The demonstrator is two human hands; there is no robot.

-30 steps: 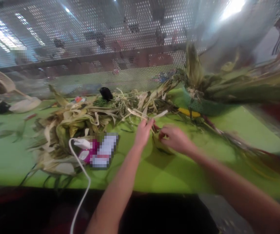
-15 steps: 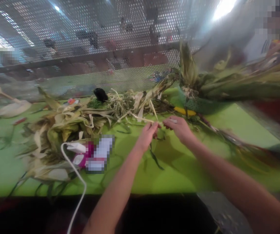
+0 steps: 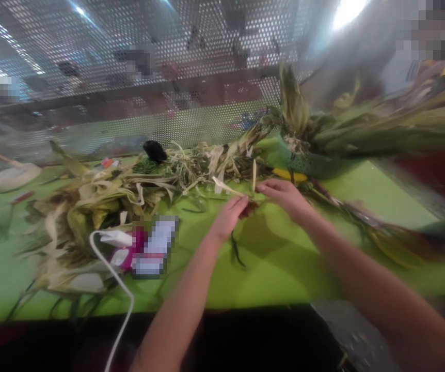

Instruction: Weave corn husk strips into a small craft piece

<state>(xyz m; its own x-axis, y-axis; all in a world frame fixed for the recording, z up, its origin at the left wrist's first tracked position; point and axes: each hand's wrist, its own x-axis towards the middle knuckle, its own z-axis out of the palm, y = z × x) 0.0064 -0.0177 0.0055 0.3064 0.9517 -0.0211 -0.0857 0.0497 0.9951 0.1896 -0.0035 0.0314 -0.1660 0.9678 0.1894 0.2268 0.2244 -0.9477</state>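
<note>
"Two pale strips [image 3: 226,187] show by our hands, near the middle of the frame. What has just changed?"

"Half a second ago, one leaned leftward at its top. Now we see it upright, beside our right hand [image 3: 282,197], while the other slants up and left from our left hand [image 3: 228,214] much as before."

"What does that mean for our work?"

"We judge that the pieces are being handled separately, with both hands busy at one spot above the green table [image 3: 269,281]."

"How are we gripping?"

"Our left thumb and fingers pinch the slanting strip. Our right fingers are curled close to the upright strip's lower end; we cannot tell whether they hold it."

"And below?"

"We see a dark strip [image 3: 237,253] hanging under our left hand; what holds it is hidden. The husk heap [image 3: 91,212] lies left of centre, and a green basket [image 3: 315,163] stands at upper right, with leaves across it."
</note>
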